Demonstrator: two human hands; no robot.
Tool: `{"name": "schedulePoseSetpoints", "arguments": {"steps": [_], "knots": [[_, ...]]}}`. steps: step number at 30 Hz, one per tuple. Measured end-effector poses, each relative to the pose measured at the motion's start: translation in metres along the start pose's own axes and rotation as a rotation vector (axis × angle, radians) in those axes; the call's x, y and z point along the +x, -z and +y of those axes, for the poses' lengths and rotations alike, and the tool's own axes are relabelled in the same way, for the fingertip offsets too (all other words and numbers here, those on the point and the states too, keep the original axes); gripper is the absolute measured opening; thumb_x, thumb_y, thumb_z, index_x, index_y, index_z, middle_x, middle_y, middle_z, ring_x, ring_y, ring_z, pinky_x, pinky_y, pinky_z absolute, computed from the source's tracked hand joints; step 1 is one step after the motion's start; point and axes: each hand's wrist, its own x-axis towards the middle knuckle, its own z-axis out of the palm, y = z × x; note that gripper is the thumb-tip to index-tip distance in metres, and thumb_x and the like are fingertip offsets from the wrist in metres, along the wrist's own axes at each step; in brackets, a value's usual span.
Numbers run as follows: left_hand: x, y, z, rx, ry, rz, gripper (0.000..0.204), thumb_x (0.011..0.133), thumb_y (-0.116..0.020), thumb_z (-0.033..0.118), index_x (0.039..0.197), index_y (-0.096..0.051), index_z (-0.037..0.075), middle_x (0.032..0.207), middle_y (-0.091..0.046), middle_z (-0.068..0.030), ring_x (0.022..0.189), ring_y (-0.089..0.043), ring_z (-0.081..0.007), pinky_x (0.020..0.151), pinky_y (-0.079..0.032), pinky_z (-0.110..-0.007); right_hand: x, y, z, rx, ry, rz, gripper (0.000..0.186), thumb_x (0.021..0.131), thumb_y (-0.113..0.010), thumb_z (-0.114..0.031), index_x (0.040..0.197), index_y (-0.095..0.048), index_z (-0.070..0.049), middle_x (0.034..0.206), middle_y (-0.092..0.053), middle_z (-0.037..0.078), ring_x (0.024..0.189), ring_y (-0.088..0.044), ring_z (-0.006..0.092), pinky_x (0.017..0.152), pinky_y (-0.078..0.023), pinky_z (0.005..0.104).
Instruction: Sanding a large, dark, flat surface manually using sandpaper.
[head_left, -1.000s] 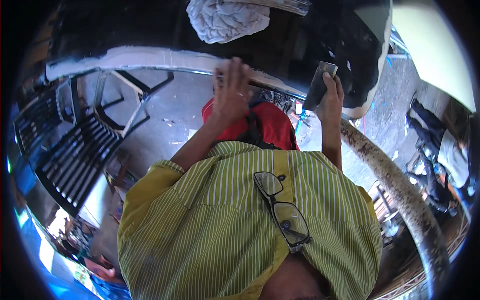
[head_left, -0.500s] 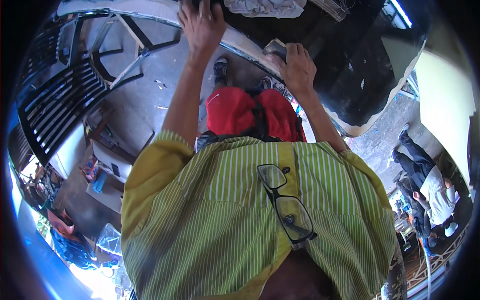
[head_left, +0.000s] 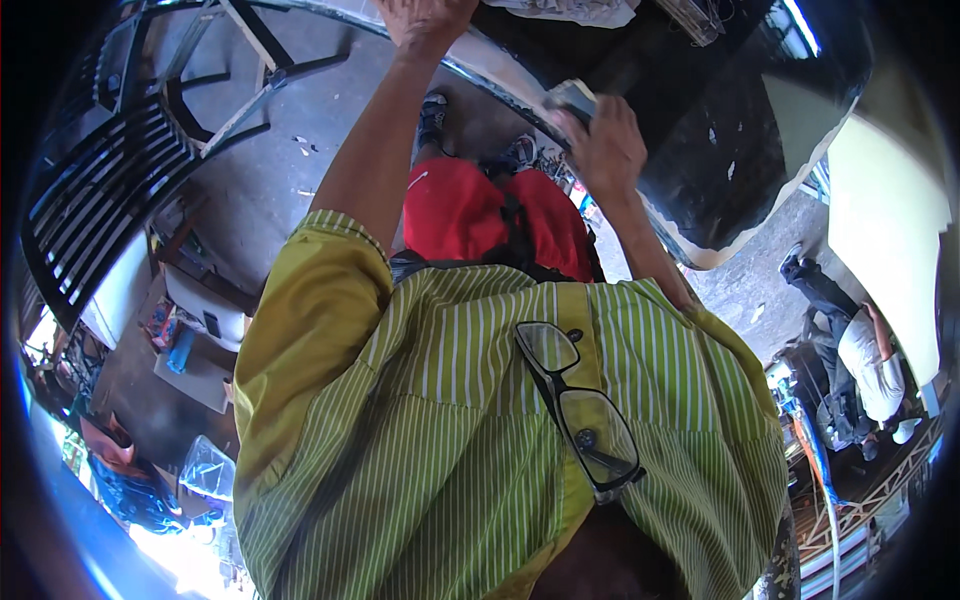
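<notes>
My right hand (head_left: 612, 150), slightly blurred, is closed around a small grey sanding block (head_left: 572, 97) with a pale edge. The block rests against the pale rim of a large black panel (head_left: 690, 160). At the top edge of the view, my left hand (head_left: 428, 22) lies over the same rim, farther left; its fingertips are cut off by the picture's edge, and nothing shows in it.
Left of me stand a black slatted bench (head_left: 110, 200) and a dark metal frame (head_left: 215, 90) on the grey floor. A crumpled white cloth (head_left: 575, 10) lies on the panel. To the right are a large cream sheet (head_left: 885, 230) and another person (head_left: 865, 360).
My left hand has moved up and right, partly out of view. My right hand and the sanding block have shifted slightly right. The whole view has turned a little.
</notes>
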Motion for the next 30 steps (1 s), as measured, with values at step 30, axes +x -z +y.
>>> {"name": "schedulePoseSetpoints", "arguments": {"steps": [30], "knots": [[0.007,0.011,-0.031,-0.029,-0.06,-0.113,0.041,0.081,-0.043,0.027,0.119,-0.042,0.012,0.124,-0.037,-0.0142,0.118,-0.029,-0.0324,0.099,-0.018,-0.045,-0.013,0.006,-0.001,-0.053,-0.245,-0.151,0.053,0.068,-0.06,-0.047,0.091,-0.05,0.001,0.09,-0.053,0.017,0.087,-0.052,0.0327,0.068,-0.043,0.0391]]}}
